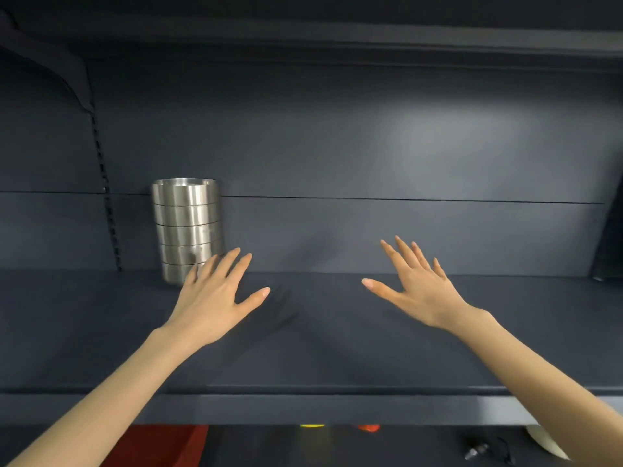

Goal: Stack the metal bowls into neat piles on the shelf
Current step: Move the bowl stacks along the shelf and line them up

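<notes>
a pile of metal bowls (187, 230) stands on the shelf (303, 332) just beyond the empty, spread left hand (215, 294); right hand (418, 284) likewise empty; likely light, rigid, slippery, best clasped round the sides.

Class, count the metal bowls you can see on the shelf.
5, all in one pile on the shelf, back left; the left hand partly covers the bottom one. Others may nest unseen.
</notes>
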Tool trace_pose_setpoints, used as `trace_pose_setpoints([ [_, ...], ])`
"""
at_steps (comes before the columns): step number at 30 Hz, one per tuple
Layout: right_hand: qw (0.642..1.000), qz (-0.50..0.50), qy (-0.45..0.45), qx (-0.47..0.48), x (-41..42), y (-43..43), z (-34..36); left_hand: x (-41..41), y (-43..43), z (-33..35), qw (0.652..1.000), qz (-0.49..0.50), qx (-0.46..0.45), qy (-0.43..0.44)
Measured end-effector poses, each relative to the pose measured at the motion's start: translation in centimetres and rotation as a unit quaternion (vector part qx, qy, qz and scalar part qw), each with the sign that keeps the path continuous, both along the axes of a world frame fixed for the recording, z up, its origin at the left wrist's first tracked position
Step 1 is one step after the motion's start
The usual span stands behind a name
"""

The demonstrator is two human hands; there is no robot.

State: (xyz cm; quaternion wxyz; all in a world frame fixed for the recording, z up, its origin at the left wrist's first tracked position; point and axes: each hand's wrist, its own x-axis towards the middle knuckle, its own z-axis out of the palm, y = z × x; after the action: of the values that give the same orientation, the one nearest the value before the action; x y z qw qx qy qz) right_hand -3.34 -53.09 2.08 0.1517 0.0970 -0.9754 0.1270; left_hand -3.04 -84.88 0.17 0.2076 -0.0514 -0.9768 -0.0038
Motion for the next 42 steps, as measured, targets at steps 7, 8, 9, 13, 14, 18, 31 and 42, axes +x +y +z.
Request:
trace_pose_setpoints([
  [7,0.996,-0.08,0.027,0.006,6.1,10.0,-1.4,2.0,9.1,0.4,0.998,-0.053,-0.018,0.007],
  [8,0.996,-0.092,0.02,0.011,6.8,11.4,-1.6,2.1,10.4,0.5,0.998,-0.062,-0.014,0.008],
  [9,0.994,-0.104,0.01,0.013,7.4,12.7,-1.7,2.2,11.7,0.6,0.997,-0.07,-0.012,0.006],
  [13,0.988,-0.151,-0.015,0.014,9.8,17.5,-2.0,2.4,16.5,0.8,0.994,-0.11,-0.021,-0.006],
  [14,0.987,-0.162,-0.01,0.01,10.3,18.6,-2.0,2.3,17.6,0.9,0.993,-0.12,-0.024,-0.007],
  [18,0.98,-0.198,0.01,-0.005,11.6,22.7,-1.9,1.8,22.0,1.7,0.988,-0.151,-0.03,-0.007],
  [31,0.961,-0.275,0.027,-0.009,10.7,37.5,-1.9,-2.6,38.1,2.5,0.976,-0.214,-0.032,-0.003],
  [42,0.955,-0.293,0.033,-0.027,9.6,50.5,-2.3,-4.8,50.9,1.8,0.972,-0.235,-0.007,-0.024],
])
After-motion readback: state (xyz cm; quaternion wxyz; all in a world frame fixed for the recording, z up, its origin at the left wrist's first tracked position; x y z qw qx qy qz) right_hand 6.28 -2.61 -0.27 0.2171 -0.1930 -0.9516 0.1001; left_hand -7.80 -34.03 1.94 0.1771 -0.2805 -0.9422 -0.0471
